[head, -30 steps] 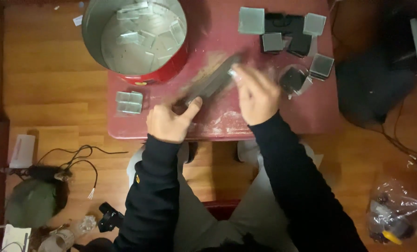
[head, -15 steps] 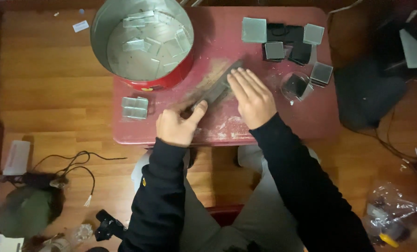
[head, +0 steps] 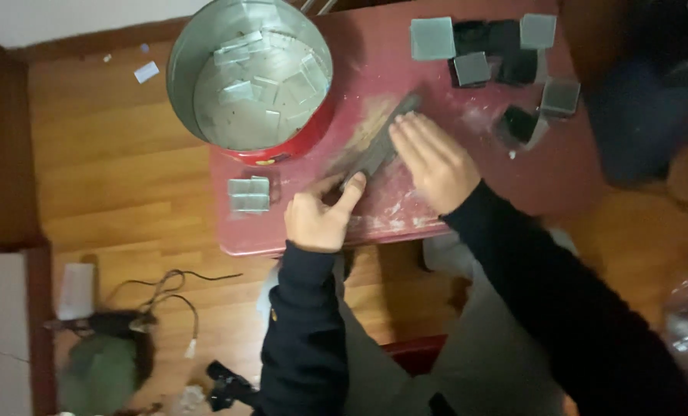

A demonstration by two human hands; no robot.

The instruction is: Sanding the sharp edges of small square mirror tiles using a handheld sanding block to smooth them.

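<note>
- Head view looks down on a small red tabletop (head: 513, 192), with the person's legs below its near edge.
- A long, dark, flat bar (head: 378, 146) lies slantwise near the middle of the tabletop, on a pale, dusty patch, one end pointing toward the far edge.
- Left hand (head: 321, 219) takes the bar's near end, thumb on top and fingers curled beneath: a narrow grip closed on the bar.
- Right hand (head: 432, 162) lies flat on the far half of the bar, fingers straight and together, pressing rather than grasping, so its grip is open.
- Judging by its straight line under both hands, the bar seems stiff and fairly heavy; the dusty surface may let it slide, so the ends look like the safest places to hold.
- A round metal tin (head: 247, 73) with red sides stands at the far left corner, holding small grey squares.
- Two more grey squares (head: 249, 194) lie by the left edge.
- Dark and grey square tiles (head: 486, 54) are scattered at the far right corner; they look thin and possibly brittle.
</note>
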